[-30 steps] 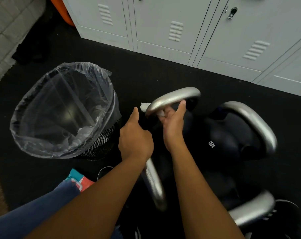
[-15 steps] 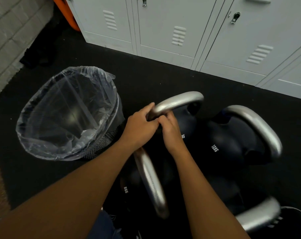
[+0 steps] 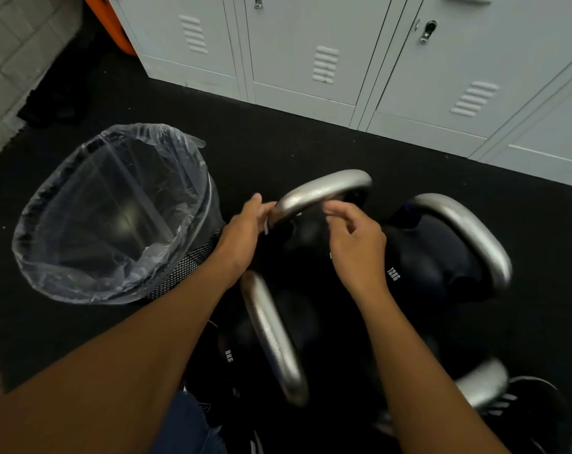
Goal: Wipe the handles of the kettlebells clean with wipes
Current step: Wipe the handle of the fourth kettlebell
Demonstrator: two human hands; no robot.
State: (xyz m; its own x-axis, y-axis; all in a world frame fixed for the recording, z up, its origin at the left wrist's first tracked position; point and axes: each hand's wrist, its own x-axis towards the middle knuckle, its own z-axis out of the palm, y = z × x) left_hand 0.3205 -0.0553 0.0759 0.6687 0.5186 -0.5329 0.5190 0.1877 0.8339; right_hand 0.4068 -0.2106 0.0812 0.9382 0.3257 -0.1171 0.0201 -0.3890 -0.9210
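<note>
Several black kettlebells with silver handles stand together on the black floor. The far kettlebell's handle [image 3: 324, 191] is between my hands. My left hand [image 3: 245, 232] pinches a white wipe [image 3: 265, 226] at the handle's left end; only thin slivers of the wipe show. My right hand [image 3: 356, 245] is just below the handle's middle, thumb and forefinger pinched together, seemingly on the wipe's other end. A 12 kg kettlebell [image 3: 419, 267] stands to the right, its handle [image 3: 471, 237] untouched. An 8 kg kettlebell's handle [image 3: 271, 335] lies under my forearms.
A mesh waste bin [image 3: 186, 270] lined with a clear plastic bag stands left of the kettlebells. Grey lockers [image 3: 310, 44] run along the back. A brick wall [image 3: 9, 60] is at the far left. A dark shoe [image 3: 527, 404] shows at the bottom right.
My hands, together at the handle's left end half a second ago, have drawn apart. The right hand moved right along the underside of the handle; the left stayed at the left end.
</note>
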